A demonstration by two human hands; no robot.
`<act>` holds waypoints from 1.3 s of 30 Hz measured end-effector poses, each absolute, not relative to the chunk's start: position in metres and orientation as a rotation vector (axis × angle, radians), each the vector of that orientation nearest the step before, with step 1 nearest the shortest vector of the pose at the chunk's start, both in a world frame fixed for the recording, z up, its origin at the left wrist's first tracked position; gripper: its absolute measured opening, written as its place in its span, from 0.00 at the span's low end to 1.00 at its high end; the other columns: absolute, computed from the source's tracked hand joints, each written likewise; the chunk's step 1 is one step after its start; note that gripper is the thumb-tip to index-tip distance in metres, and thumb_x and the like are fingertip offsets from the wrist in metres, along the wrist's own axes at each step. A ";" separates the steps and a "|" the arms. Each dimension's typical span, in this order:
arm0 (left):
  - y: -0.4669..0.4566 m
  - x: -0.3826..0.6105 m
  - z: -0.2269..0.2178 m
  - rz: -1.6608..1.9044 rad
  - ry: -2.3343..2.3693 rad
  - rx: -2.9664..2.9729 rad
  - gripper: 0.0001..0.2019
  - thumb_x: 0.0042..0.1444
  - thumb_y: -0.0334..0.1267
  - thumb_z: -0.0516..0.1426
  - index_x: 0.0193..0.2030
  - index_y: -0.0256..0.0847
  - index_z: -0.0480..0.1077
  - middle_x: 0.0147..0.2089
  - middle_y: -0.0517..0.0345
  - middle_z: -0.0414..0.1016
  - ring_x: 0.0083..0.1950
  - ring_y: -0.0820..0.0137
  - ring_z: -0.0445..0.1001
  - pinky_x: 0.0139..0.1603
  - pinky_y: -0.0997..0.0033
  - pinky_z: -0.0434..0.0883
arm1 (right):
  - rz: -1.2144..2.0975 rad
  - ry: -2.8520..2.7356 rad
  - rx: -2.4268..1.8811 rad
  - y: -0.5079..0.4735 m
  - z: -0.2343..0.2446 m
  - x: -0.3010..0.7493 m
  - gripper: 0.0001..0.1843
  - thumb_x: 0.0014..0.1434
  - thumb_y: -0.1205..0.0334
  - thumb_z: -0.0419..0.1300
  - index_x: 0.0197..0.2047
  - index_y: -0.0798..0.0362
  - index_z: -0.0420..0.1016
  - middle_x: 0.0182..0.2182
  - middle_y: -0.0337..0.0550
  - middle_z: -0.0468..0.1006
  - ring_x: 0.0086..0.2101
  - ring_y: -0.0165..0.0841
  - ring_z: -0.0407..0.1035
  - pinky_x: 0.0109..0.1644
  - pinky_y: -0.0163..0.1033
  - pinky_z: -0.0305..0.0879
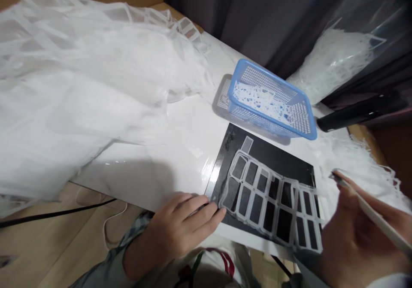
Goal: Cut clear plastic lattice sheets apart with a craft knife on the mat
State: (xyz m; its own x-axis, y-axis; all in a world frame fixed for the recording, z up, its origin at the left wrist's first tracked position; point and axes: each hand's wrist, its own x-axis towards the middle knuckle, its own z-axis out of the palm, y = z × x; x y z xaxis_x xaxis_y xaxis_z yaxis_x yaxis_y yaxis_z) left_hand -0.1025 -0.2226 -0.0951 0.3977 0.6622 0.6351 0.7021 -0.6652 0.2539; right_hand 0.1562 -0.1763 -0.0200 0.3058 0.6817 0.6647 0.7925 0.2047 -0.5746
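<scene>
A translucent, milky sheet of rectangular frames lies on a black mat on the white table. My left hand rests flat with fingers stretched out. Its fingertips touch the mat beside the left end of the sheet. In my right hand, to the right of the mat, is a slim pale pen-like tool with a dark metallic tip. That tip points left, apart from the sheet. A small separate rectangle sits at the sheet's upper left corner.
Behind the mat stands a blue mesh basket with small white pieces inside. A large heap of translucent sheets covers the left side. Lacy white scraps, a black cylinder and a filled clear bag are at right.
</scene>
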 end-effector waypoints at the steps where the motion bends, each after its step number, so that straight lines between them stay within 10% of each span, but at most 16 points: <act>1: -0.223 -0.103 -0.096 -1.143 -1.254 -2.590 0.12 0.70 0.30 0.52 0.48 0.42 0.78 0.42 0.62 0.80 0.49 0.70 0.71 0.54 0.66 0.64 | -0.074 -1.439 -1.522 -0.177 -0.021 0.156 0.11 0.63 0.59 0.65 0.48 0.54 0.80 0.47 0.53 0.82 0.48 0.52 0.77 0.54 0.60 0.71; 7: -0.222 -0.104 -0.087 -1.184 -1.159 -2.701 0.13 0.70 0.29 0.51 0.40 0.39 0.77 0.49 0.59 0.79 0.55 0.68 0.71 0.60 0.62 0.64 | 0.341 -1.829 -1.560 -0.180 -0.032 0.149 0.06 0.67 0.59 0.62 0.44 0.49 0.79 0.47 0.45 0.81 0.48 0.41 0.76 0.51 0.46 0.71; 12: -0.211 -0.095 -0.080 -0.790 -1.189 -2.777 0.18 0.71 0.31 0.46 0.62 0.35 0.69 0.65 0.56 0.71 0.64 0.65 0.66 0.64 0.57 0.59 | 0.699 -2.035 -1.334 -0.171 -0.042 0.134 0.05 0.69 0.65 0.60 0.44 0.47 0.77 0.47 0.40 0.79 0.49 0.32 0.74 0.54 0.36 0.70; 18: -0.208 -0.085 -0.081 -0.673 -1.279 -2.750 0.19 0.71 0.32 0.44 0.62 0.36 0.69 0.62 0.55 0.74 0.60 0.65 0.69 0.63 0.60 0.59 | 0.937 -1.976 -1.322 -0.169 -0.050 0.129 0.07 0.70 0.65 0.60 0.47 0.45 0.77 0.49 0.38 0.80 0.52 0.32 0.73 0.59 0.38 0.68; 39: -0.209 -0.085 -0.076 -0.736 -1.435 -2.735 0.15 0.70 0.33 0.47 0.57 0.36 0.70 0.59 0.49 0.74 0.58 0.60 0.70 0.61 0.59 0.59 | 0.317 -2.355 -1.247 -0.180 -0.057 0.107 0.16 0.69 0.73 0.56 0.57 0.52 0.71 0.53 0.47 0.79 0.54 0.42 0.69 0.55 0.47 0.69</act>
State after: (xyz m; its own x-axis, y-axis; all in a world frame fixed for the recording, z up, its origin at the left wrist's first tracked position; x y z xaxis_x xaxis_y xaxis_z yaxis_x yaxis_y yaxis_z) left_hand -0.0855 -0.2089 -0.0759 0.4843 0.7861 0.3841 0.7707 -0.5911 0.2380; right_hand 0.1069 -0.1804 -0.0568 -0.4873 0.8257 0.2842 0.7212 0.5641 -0.4021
